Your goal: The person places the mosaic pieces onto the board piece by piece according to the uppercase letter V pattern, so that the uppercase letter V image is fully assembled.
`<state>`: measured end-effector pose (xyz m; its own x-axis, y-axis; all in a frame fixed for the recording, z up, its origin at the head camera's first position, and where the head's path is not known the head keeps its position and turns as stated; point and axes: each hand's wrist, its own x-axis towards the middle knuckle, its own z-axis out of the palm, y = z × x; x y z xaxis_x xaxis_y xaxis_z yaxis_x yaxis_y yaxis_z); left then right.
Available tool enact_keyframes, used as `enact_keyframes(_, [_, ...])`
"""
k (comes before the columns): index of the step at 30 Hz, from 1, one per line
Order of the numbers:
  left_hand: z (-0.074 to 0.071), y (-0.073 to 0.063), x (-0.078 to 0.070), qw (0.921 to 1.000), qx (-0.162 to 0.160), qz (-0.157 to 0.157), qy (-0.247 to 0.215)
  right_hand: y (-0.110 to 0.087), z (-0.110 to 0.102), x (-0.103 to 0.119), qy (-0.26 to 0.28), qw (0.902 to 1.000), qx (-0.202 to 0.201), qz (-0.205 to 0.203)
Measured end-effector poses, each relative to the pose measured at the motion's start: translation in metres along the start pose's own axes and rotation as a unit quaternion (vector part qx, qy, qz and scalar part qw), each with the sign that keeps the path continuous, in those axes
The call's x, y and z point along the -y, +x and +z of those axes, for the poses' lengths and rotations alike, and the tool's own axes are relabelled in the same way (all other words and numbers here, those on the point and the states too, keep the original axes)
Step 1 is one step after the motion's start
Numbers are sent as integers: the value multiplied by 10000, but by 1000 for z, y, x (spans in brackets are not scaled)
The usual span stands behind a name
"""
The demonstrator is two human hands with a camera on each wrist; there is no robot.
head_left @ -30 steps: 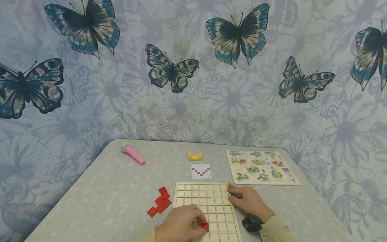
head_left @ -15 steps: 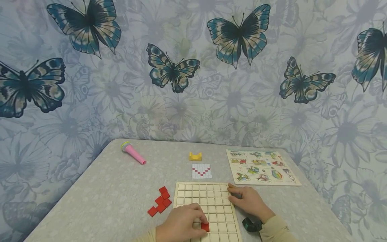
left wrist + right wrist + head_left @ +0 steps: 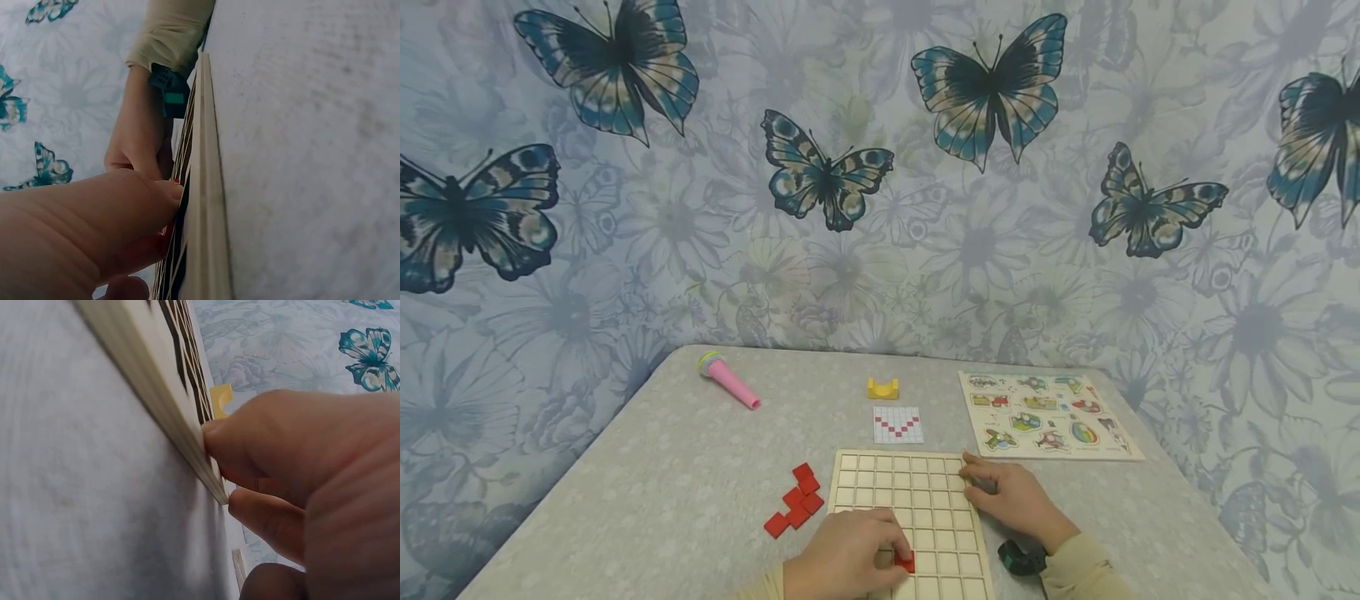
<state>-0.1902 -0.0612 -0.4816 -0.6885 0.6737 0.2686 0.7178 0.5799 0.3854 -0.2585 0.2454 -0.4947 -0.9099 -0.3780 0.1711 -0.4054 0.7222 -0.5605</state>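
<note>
My left hand (image 3: 846,550) rests over the lower part of a pale wooden grid board (image 3: 928,497). Its thumb and fingertips pinch a small red square tile (image 3: 907,563), lying in or on one cell. In the left wrist view, the thumb of the left hand (image 3: 94,219) hides most of that tile. My right hand (image 3: 1018,500) grips the board at its far right corner. The right wrist view has the thumb of the right hand (image 3: 312,450) against the edge of the board (image 3: 156,394), with a finger round the corner.
Several loose red tiles (image 3: 795,500) lie left of the board. Beyond it are a printed pattern card (image 3: 898,425) and a yellow notched block (image 3: 883,389). A pink toy microphone (image 3: 732,383) lies far left, and a picture puzzle board (image 3: 1052,417) far right.
The left fingertips have shifted slightly on the red tile, which now shows less. The right hand stays at the board's corner.
</note>
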Motion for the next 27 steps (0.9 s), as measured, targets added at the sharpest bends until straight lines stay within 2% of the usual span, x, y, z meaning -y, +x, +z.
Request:
enact_keyframes(3, [0,0,0,9999,59,-68,-69,-1,1,0,68,10000,0,19])
enact_keyframes(6, [-5,0,0,9968,219,-401,-663,-2,1,-1,110,9999,-30,88])
enact_keyframes(9, [-21,1,4,9843,214,-935,-1479,-2,1,-3,117,9998,-35,174])
enact_keyframes(11, [-35,0,11,9745,13,-1243,-1870,-2,0,-3,130,9997,-10,212])
enact_keyframes(13, [-50,-1,24,9716,-275,-1448,-1849,-2,-2,-4,173,9996,32,242])
enact_keyframes(15, [-60,-3,39,9692,-628,-1727,-1638,-2,-3,-5,214,9994,48,264])
enact_keyframes(17, [-66,-7,56,9610,-964,-2166,-1424,-3,-4,-5,210,9994,-7,267])
enact_keyframes(19, [-67,-12,72,9467,-1183,-2683,-1332,-3,-5,-5,198,9994,-62,275])
enact_keyframes(21, [-65,-18,84,9315,-1255,-3142,-1336,-2,-5,-6,199,9994,-59,284])
enact_keyframes(23, [-61,-24,91,9234,-1197,-3397,-1328,0,-4,-6,172,9995,4,272])
enact_keyframes(24, [-60,-26,94,9221,-1146,-3460,-1303,1,-3,-7,189,9995,40,260])
enact_keyframes(27, [-55,-29,98,9272,-1028,-3424,-1120,2,0,-7,186,9994,110,256])
